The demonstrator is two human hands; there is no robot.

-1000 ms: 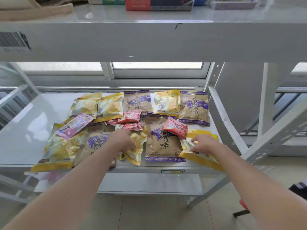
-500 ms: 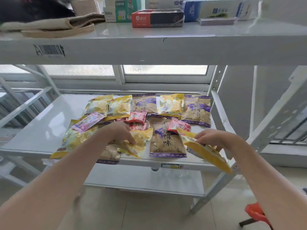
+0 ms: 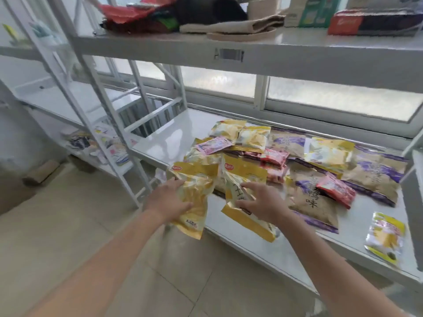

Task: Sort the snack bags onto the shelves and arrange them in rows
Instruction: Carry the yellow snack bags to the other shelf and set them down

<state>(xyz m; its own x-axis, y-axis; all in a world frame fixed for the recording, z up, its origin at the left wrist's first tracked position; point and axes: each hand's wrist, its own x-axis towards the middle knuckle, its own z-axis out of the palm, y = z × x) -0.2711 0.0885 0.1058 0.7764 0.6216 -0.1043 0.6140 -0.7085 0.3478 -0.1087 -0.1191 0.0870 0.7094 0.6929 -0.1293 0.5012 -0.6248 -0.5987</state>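
Note:
Snack bags lie in a loose pile on the white middle shelf [image 3: 174, 138]. My left hand [image 3: 168, 201] grips a yellow snack bag [image 3: 194, 191] held out past the shelf's front edge. My right hand [image 3: 261, 202] grips a second yellow bag [image 3: 242, 177] beside it, also over the edge. Behind them lie brown-and-purple bags [image 3: 313, 202], small red packets [image 3: 335, 189], a pink packet [image 3: 214, 145] and more yellow bags [image 3: 251, 138]. One small yellow bag [image 3: 385, 236] lies alone at the front right of the shelf.
The upper shelf [image 3: 160, 49] carries folded cloth [image 3: 231, 26] and boxes [image 3: 375, 21]. A second white rack [image 3: 68, 97] stands to the left with small items on its lower shelf. Window frames run behind. Tiled floor [image 3: 91, 236] lies below.
The view has swung left and closer. Both hands have lifted yellow bags off the shelf front. The right hand's earlier bag now lies alone at the front right.

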